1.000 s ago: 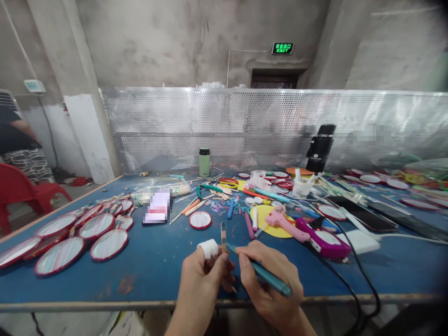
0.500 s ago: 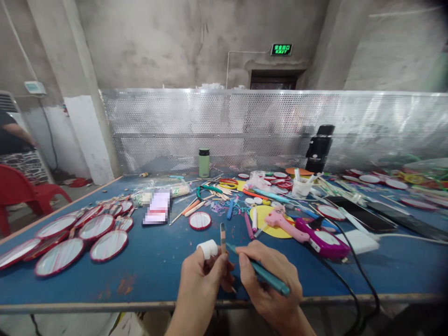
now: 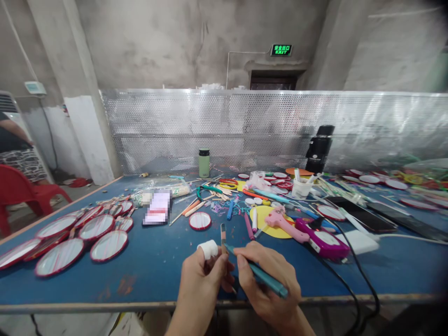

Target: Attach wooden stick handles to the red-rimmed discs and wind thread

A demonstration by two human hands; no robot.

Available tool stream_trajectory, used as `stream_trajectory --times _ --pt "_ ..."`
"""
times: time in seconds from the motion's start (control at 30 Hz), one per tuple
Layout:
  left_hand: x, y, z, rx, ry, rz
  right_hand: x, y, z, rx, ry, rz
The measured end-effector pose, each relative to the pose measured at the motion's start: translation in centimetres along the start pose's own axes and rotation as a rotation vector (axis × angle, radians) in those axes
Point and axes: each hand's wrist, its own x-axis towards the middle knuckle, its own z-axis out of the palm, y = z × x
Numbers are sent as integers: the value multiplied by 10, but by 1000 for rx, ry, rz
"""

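My left hand (image 3: 203,277) pinches a thin wooden stick (image 3: 223,233) upright at the near edge of the blue table (image 3: 147,266); its forefinger wears a white wrap (image 3: 207,248). My right hand (image 3: 269,282) grips a teal pen (image 3: 261,276) like a pencil, with the tip touching the stick close to my left thumb. The two hands are pressed together just in front of me.
Several red-rimmed round mirrors (image 3: 70,238) lie at the left. A pink glue gun (image 3: 285,221), a purple tool (image 3: 324,240) with a black cable (image 3: 360,280), pens, sticks and a green bottle (image 3: 204,162) crowd the middle. A red chair (image 3: 21,191) and a person (image 3: 14,149) are far left.
Almost nothing differs. My right hand has edged slightly left with the pen, and the person at the far left has shifted a little.
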Motion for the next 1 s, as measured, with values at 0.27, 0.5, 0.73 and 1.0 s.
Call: stream_trajectory --times 0.27,0.5,0.73,1.0 --pt "1 -2 0 1 -14 4 1 -1 1 9 2 -1" --pt "-1 -2 0 -29 -4 -5 2 -1 0 4 -14 2" --pt "0 -3 0 -27 -13 -27 -1 -1 -3 -49 20 -5" --pt "0 -2 0 -38 -3 -31 1 0 -1 -13 1 2"
